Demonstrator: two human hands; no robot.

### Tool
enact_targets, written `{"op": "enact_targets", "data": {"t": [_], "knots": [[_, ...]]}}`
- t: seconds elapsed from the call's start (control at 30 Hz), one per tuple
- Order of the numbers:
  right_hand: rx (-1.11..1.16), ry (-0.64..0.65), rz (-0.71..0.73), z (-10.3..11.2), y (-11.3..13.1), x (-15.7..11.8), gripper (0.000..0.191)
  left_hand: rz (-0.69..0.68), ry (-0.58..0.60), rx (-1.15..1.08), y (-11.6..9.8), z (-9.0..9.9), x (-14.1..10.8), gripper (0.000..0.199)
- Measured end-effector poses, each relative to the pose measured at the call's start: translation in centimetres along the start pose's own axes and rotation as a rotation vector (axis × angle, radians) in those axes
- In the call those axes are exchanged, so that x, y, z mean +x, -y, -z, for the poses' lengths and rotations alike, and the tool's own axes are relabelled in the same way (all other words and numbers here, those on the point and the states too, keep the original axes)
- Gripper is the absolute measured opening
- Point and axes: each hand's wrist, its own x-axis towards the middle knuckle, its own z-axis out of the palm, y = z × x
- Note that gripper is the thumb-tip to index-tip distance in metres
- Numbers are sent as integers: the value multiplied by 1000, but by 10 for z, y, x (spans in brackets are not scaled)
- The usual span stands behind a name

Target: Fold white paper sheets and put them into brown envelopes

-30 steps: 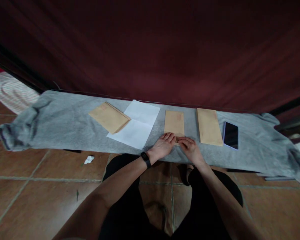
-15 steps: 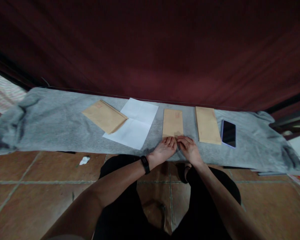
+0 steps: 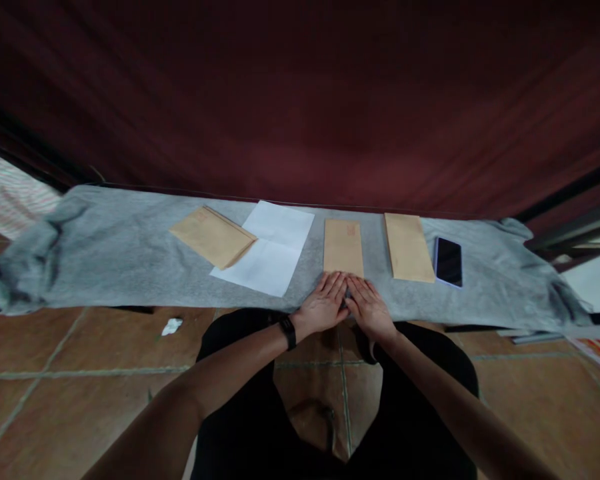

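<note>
A brown paper envelope [image 3: 343, 245] with small red print lies upright in front of me on the grey cloth [image 3: 115, 253]. My left hand [image 3: 326, 303] rests flat on its near end, fingers stretched out and pointing away from me. Beside it my right hand [image 3: 370, 309] lies flat too, its fingers straight and the two hands touching near the fingertips. Both palms cover the envelope's near edge, so that part is hidden. Neither hand grips anything.
To the left, a second brown envelope [image 3: 207, 233] overlaps a creased white sheet of paper [image 3: 283, 247]. Another brown envelope [image 3: 410, 250] lies on the right, next to a phone [image 3: 449, 262]. A dark red curtain-like surface [image 3: 300, 120] rises behind the cloth. A white scrap [image 3: 171, 327] is on the tiled floor.
My fingers were bent at the envelope's near edge; now both hands have flattened out over it. The view has shifted slightly, while the other envelopes, paper and phone stay in place.
</note>
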Motion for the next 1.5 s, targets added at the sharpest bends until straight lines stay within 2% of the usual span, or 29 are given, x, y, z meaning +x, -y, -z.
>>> {"op": "enact_targets", "data": {"t": [0.27, 0.53, 0.97, 1.27, 1.5], "knots": [[-93, -31, 12, -2, -1, -4, 58, -33, 87, -12, 8, -7, 0, 91], [-127, -98, 8, -4, 7, -2, 56, -14, 124, 29, 9, -4, 1, 91], [-145, -119, -11, -5, 10, -2, 53, -21, 99, 8, 9, -6, 0, 90], [-158, -111, -22, -3, 12, -1, 53, -2, 124, 9, 7, 0, 1, 87], [-141, -114, 1, -3, 9, 0, 55, -4, 137, 23, 9, -4, 1, 88]]}}
